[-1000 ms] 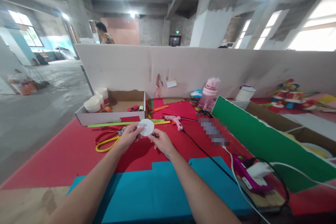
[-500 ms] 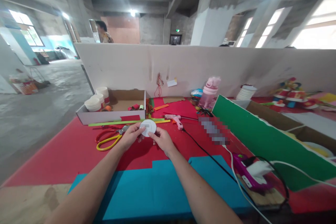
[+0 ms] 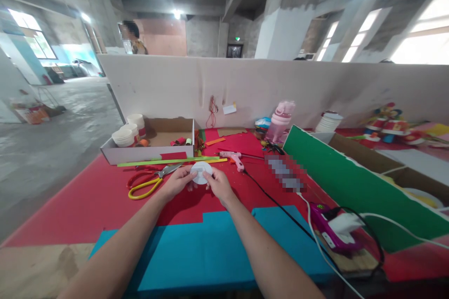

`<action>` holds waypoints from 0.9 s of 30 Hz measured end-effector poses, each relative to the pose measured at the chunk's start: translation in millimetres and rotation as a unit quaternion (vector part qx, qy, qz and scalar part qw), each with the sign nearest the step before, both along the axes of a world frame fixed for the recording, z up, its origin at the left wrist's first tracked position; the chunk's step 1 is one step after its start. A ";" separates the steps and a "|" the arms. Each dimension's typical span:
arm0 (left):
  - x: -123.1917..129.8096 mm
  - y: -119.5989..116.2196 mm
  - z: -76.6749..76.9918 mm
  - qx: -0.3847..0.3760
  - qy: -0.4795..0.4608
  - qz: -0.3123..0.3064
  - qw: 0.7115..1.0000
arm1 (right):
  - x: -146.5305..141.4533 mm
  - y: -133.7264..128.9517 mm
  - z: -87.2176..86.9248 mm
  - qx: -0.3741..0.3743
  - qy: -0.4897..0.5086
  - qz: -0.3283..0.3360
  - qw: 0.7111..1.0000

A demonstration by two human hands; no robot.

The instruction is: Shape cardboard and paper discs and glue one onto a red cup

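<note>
A white round disc is held up above the red tabletop, gripped at both sides. My left hand pinches its left edge with the thumb on top. On the right edge, the thumb of my right hand presses the face, with the fingers underneath. Left of my hands lie pliers or cutters with red and yellow handles. Just beyond the disc a pink glue gun rests on the table, its black cord running right. Yellow-green strips lie behind my left hand.
White cups and small colored rolls sit in a shallow box. A pink bottle stands at the back. To the right are a green-sided box and a purple power strip. Blue sheeting covers the front edge.
Both hands have shifted slightly right with the disc. My right thumb has moved up from the disc's lower edge to its right side.
</note>
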State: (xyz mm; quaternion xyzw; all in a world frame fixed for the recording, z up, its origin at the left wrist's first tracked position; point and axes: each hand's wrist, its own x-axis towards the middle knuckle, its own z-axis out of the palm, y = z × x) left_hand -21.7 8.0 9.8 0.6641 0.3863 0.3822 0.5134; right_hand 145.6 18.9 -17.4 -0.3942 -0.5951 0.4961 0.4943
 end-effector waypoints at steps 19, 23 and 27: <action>0.8 0.8 3.1 -0.026 -0.100 0.025 0.994 | 7.9 -0.4 12.0 -0.090 0.097 0.073 0.989; -2.7 1.6 3.6 -0.032 -0.116 0.040 0.992 | 6.1 -1.8 9.5 -0.021 0.017 0.070 0.997; -3.1 2.1 2.4 -0.023 -0.108 0.030 0.993 | 6.1 -0.6 4.0 0.013 -0.041 0.057 0.997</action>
